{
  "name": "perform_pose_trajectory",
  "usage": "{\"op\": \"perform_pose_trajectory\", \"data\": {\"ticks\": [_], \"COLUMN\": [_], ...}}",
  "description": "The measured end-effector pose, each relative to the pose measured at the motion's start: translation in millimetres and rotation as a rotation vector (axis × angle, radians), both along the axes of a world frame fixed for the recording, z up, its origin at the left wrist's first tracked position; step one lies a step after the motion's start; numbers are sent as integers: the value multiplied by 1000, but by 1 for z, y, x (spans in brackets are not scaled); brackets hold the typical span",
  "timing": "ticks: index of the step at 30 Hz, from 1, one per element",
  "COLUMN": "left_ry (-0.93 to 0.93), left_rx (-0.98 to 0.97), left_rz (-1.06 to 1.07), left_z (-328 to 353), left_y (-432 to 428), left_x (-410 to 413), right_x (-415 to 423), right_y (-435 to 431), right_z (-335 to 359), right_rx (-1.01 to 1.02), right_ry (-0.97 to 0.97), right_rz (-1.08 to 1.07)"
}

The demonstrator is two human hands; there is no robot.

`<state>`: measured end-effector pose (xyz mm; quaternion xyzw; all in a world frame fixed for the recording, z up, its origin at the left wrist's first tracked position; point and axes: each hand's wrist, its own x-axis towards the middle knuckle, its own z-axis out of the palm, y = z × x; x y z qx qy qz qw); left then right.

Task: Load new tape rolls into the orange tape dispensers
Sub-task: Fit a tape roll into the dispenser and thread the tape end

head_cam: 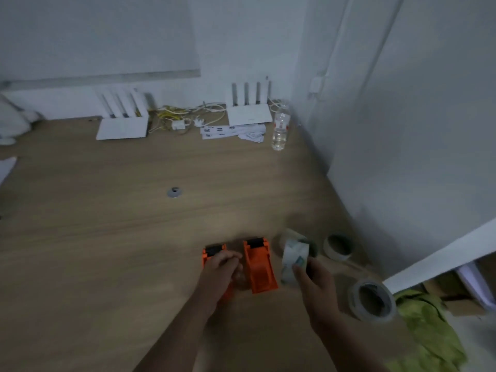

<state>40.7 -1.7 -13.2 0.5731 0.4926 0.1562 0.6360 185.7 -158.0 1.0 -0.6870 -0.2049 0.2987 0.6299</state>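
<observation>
Two orange tape dispensers lie side by side on the wooden table [107, 224]. My left hand [222, 272] rests on the left dispenser [212, 252], fingers curled over its top. The right dispenser [259, 267] lies free between my hands. My right hand [314, 280] grips a clear tape roll [294, 260], holding it on edge just right of that dispenser. A small roll [337, 247] lies flat further right, and a wider roll [373, 300] lies near the table's right edge. Another roll shows partly behind the held one.
At the back stand two white routers [122, 127] [249, 114], tangled cables [174, 116], paper slips [230, 131] and a water bottle [280, 128]. A grey cable grommet [174, 192] sits mid-table. A white wall panel [416, 157] borders the right; a green cloth [426, 331] lies below.
</observation>
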Motion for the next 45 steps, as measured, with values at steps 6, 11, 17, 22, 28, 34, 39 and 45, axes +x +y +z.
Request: {"op": "perform_pose_trajectory", "data": {"ticks": [6, 11, 17, 22, 28, 34, 39, 45], "left_ry": [-34, 52, 125, 106, 77, -16, -103, -193], "left_rx": [20, 4, -90, -123, -138, -140, -155, -133], "left_rz": [209, 307, 328, 300, 297, 298, 337, 336], "left_z": [-2, -31, -53, -59, -70, -62, -31, -19], "left_y": [28, 26, 11, 4, 3, -4, -15, -12], "left_x": [-44, -76, -80, -68, -60, -52, -44, -40], "right_x": [-11, -27, -36, -43, -52, -56, -61, -60], "right_y": [23, 38, 47, 51, 54, 56, 53, 52], "right_z": [-4, 4, 6, 7, 11, 17, 20, 30], "right_rx": [-32, 11, 15, 48, 10, -59, -89, -157], "right_ry": [-24, -39, -30, 84, 138, 116, 87, 38], "right_rz": [130, 251, 314, 348, 358, 385, 354, 358]}}
